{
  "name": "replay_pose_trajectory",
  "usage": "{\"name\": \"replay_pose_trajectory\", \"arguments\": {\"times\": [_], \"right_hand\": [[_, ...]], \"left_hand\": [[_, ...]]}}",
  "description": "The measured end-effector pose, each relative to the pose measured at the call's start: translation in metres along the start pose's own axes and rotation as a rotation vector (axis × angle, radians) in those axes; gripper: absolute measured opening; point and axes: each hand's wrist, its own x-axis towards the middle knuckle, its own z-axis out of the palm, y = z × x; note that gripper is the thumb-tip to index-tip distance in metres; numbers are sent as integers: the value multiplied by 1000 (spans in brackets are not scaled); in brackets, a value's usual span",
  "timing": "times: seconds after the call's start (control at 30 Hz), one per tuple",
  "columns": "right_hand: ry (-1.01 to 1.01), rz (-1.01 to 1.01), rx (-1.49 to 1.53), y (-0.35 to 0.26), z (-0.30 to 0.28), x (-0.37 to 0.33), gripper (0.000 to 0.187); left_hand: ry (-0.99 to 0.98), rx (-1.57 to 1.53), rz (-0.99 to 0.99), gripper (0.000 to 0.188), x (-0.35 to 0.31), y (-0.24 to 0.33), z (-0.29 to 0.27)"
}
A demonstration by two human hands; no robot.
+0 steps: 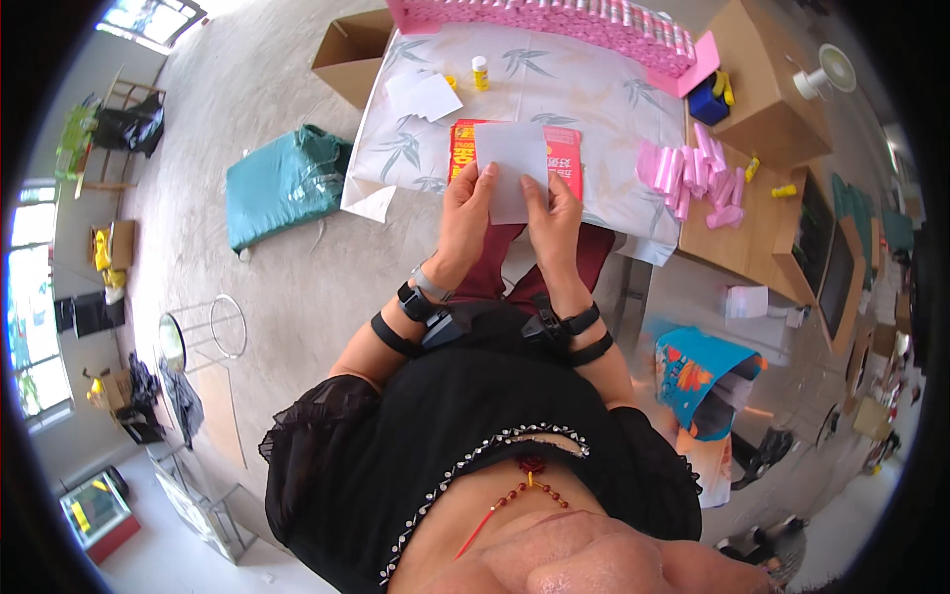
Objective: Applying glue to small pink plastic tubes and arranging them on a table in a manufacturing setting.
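A white sheet of paper [510, 163] is held upright between my two hands, in front of my lap at the table's near edge. My left hand [467, 203] pinches its left side, thumb on the near face. On the right side my right hand [551, 206] grips it the same way; the fingers behind the paper are hidden. Beneath and beyond the sheet lies a red packet with yellow print [463, 144], partly covered. Farther left on the table are loose white sheets [424, 96] and a small yellow bottle with a white cap [480, 74].
A tablecloth with leaf patterns [584, 74] covers the table. Pink rolls [683, 178] are heaped at its right, and a long row of pink-wrapped rolls [564, 28] lines the far edge. Cardboard boxes [772, 89] stand at right; a green wrapped bundle [282, 188] lies on the floor at left.
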Motion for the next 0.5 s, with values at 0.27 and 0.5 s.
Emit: {"name": "replay_pose_trajectory", "arguments": {"times": [0.27, 0.5], "right_hand": [[-119, -7, 41, 3, 39, -13, 19], [-152, -119, -128, 2, 59, -20, 25]], "left_hand": [[258, 153, 167, 29, -22, -4, -22], [406, 216, 246, 29, -25, -11, -33]]}}
